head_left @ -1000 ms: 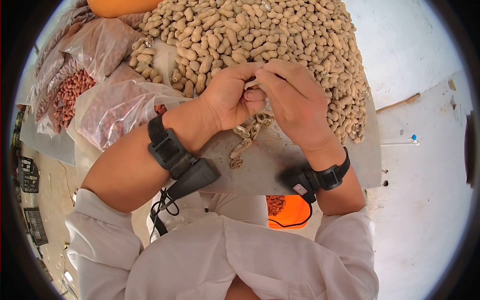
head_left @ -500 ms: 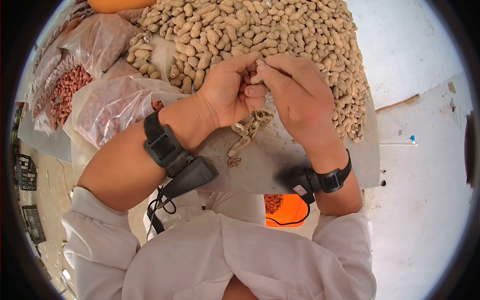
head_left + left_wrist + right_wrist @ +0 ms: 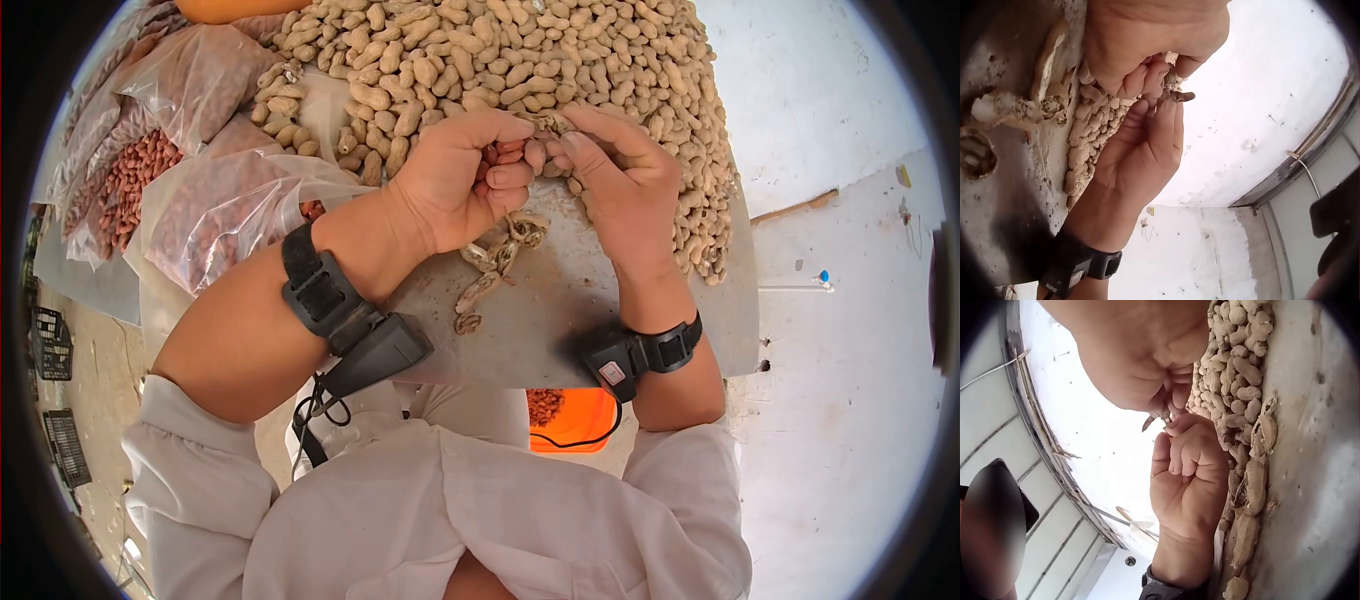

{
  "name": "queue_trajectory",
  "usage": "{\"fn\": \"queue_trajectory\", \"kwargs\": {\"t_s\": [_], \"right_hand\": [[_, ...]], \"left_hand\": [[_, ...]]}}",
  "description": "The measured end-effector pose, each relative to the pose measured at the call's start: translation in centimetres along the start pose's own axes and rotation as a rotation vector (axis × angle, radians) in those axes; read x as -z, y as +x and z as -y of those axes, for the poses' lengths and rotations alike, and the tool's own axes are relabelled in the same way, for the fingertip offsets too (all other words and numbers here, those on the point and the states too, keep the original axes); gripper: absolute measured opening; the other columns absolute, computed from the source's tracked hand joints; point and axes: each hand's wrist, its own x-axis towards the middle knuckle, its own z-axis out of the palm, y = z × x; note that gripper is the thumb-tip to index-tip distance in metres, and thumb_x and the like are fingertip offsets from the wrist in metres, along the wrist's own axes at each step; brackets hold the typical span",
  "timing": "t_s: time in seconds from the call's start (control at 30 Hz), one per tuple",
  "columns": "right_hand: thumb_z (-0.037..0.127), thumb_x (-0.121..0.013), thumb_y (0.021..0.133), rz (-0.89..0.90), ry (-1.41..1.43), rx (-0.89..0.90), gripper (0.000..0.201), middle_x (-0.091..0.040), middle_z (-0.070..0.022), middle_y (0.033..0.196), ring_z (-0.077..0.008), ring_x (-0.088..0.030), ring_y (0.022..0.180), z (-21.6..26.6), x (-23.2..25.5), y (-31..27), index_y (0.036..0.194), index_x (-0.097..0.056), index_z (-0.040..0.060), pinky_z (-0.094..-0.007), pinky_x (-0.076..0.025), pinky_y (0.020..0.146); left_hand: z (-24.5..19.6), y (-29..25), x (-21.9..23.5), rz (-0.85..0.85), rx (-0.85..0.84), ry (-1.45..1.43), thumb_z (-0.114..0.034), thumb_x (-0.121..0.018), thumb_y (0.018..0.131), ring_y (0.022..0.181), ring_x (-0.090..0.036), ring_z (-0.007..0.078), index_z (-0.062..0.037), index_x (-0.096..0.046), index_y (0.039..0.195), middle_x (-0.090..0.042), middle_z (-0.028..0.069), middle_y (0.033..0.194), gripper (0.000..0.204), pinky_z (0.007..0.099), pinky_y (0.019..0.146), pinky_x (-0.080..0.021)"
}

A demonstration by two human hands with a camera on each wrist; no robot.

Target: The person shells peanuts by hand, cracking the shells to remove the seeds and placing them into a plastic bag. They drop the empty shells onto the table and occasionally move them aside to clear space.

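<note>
My left hand (image 3: 450,180) curls its fingers round several red peanut kernels (image 3: 508,152), while its thumb and forefinger reach to a peanut shell (image 3: 550,122). From the other side, my right hand (image 3: 632,185) pinches the same shell. In the left wrist view, the shell (image 3: 1172,84) shows as a crumpled, brownish piece between both hands' fingertips. The right wrist view has only a small dark edge of shell (image 3: 1147,423) poking out; the fingers hide the rest. Below the hands, split shells (image 3: 500,255) lie on the grey tabletop (image 3: 520,350).
A large heap of unshelled peanuts (image 3: 560,60) covers the far part of the table. At the left lie clear plastic bags (image 3: 240,215) with red kernels. Below the table's near edge is an orange container (image 3: 585,425) with reddish contents. A white wall (image 3: 840,350) borders the right.
My right hand has shifted a little right and its fingers have spread from the left fingertips. A crumpled shell now shows between the hands, and more red kernels are visible in my left hand.
</note>
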Motion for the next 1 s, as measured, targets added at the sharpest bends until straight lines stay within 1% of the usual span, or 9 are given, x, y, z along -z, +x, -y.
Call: {"fn": "queue_trajectory", "kwargs": {"t_s": [0.07,0.3,0.37,0.57,0.67,0.7,0.77,0.9,1.0], "right_hand": [[-0.002,-0.060,0.082,-0.005,0.047,-0.017,0.017,-0.062,-0.0077,0.095,-0.0116,-0.062,0.076,0.1,-0.1,0.0,0.098,-0.062,-0.0046,-0.0214,-0.051,0.066],[-0.002,-0.058,0.083,-0.043,0.139,-0.086,0.015,-0.064,-0.0084,0.083,-0.0125,-0.063,0.074,0.2,-0.3,0.0,0.097,-0.062,-0.0047,-0.0224,-0.052,0.066],[-0.002,-0.058,0.083,-0.054,0.198,-0.082,0.014,-0.064,-0.0080,0.079,-0.0120,-0.063,0.071,0.0,-0.2,-0.1,0.096,-0.062,-0.0045,-0.0228,-0.052,0.065],[0.000,-0.059,0.079,0.109,0.101,-0.144,0.013,-0.063,-0.0043,0.073,-0.0079,-0.056,0.064,-0.2,1.7,0.5,0.091,-0.063,-0.0036,-0.0207,-0.045,0.058],[0.003,-0.059,0.077,0.479,-0.123,-0.193,0.012,-0.062,-0.0012,0.072,-0.0069,-0.052,0.061,0.0,2.9,1.0,0.086,-0.065,-0.0014,-0.0210,-0.041,0.056],[0.004,-0.059,0.077,0.524,-0.142,-0.200,0.011,-0.061,-0.0009,0.071,-0.0069,-0.051,0.061,0.0,2.9,0.9,0.085,-0.065,-0.0011,-0.0214,-0.041,0.055],[0.005,-0.060,0.077,0.614,-0.179,-0.213,0.009,-0.060,-0.0004,0.070,-0.0070,-0.049,0.060,-0.4,2.5,0.7,0.082,-0.065,-0.0004,-0.0223,-0.040,0.054],[0.007,-0.060,0.076,0.390,-0.436,-0.042,0.010,-0.060,-0.0064,0.072,-0.0157,-0.055,0.065,-0.9,1.7,0.8,0.083,-0.064,0.0011,-0.0275,-0.043,0.059],[0.008,-0.060,0.076,0.322,-0.600,0.082,0.010,-0.061,-0.0091,0.079,-0.0240,-0.058,0.072,-1.8,1.2,1.0,0.085,-0.064,0.0042,-0.0323,-0.045,0.064]], "left_hand": [[0.1,-0.1,0.0,0.001,-0.011,0.015,-0.012,-0.052,0.084,0.049,-0.034,0.0066,0.0003,-0.052,0.073,-0.057,0.0084,0.075,0.016,0.0193,0.044,-0.031],[0.1,-0.3,-0.1,0.036,-0.072,0.145,-0.010,-0.052,0.084,0.049,-0.034,0.0061,0.0024,-0.057,0.084,-0.055,0.0046,0.072,0.014,0.0192,0.043,-0.030],[0.1,-0.2,-0.3,-0.027,-0.096,0.085,-0.011,-0.052,0.084,0.048,-0.033,0.0059,0.0029,-0.057,0.088,-0.054,0.0033,0.070,0.015,0.0193,0.043,-0.030],[-0.9,-0.1,0.1,-0.092,-0.186,0.016,-0.020,-0.046,0.091,0.046,-0.031,0.0057,0.0028,-0.057,0.095,-0.049,0.0008,0.066,0.025,0.0198,0.042,-0.027],[-1.1,-0.2,0.2,-0.121,-0.248,0.043,-0.024,-0.042,0.095,0.047,-0.030,0.0059,0.0026,-0.056,0.100,-0.049,0.0004,0.066,0.030,0.0200,0.043,-0.027],[-1.1,-0.1,0.2,-0.123,-0.263,0.056,-0.025,-0.040,0.096,0.047,-0.030,0.0059,0.0026,-0.055,0.101,-0.049,0.0003,0.066,0.032,0.0200,0.043,-0.027],[-1.2,-0.1,0.2,-0.156,-0.281,0.058,-0.024,-0.043,0.095,0.047,-0.030,0.0072,0.0023,-0.057,0.096,-0.043,-0.0006,0.062,0.030,0.0216,0.044,-0.026],[-1.1,0.0,-0.1,-0.193,-0.303,0.081,-0.023,-0.044,0.094,0.048,-0.029,0.0081,0.0017,-0.057,0.093,-0.039,-0.0014,0.060,0.028,0.0225,0.044,-0.026],[-1.0,0.2,0.4,-0.140,-0.301,0.126,-0.024,-0.040,0.096,0.048,-0.030,0.0058,0.0010,-0.055,0.101,-0.049,-0.0005,0.067,0.030,0.0197,0.044,-0.028]]}}
